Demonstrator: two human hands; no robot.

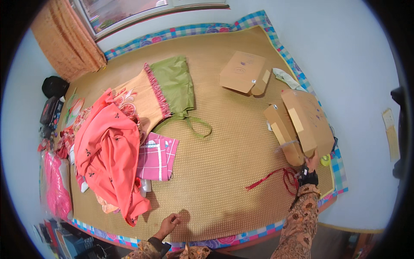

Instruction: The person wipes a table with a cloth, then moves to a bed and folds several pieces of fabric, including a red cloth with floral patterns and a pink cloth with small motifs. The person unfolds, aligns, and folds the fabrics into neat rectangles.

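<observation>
My right hand (pixel 312 161) is at the near end of an open cardboard box, touching the lower edge of its raised lid (pixel 311 119); whether the fingers grip it is hard to tell. The box's narrow tray part (pixel 284 136) lies left of that lid. A dark red ribbon (pixel 270 178) is looped on the mat just left of my right wrist. My left hand (pixel 171 223), fingers curled and apparently holding nothing, hovers over the near edge of the woven mat (pixel 210 194). Up and left of it lies a heap of coral cloth (pixel 113 145) with small dark motifs.
Another cardboard box (pixel 244 73) lies farther back beside a pale cloth (pixel 286 77). Green fabric with a strap (pixel 173 85), an orange patterned cloth (pixel 142 100) and a folded pink checked cloth (pixel 157 158) adjoin the heap. A yellow-green round object (pixel 325 160) sits near my right hand. Walls border the mat.
</observation>
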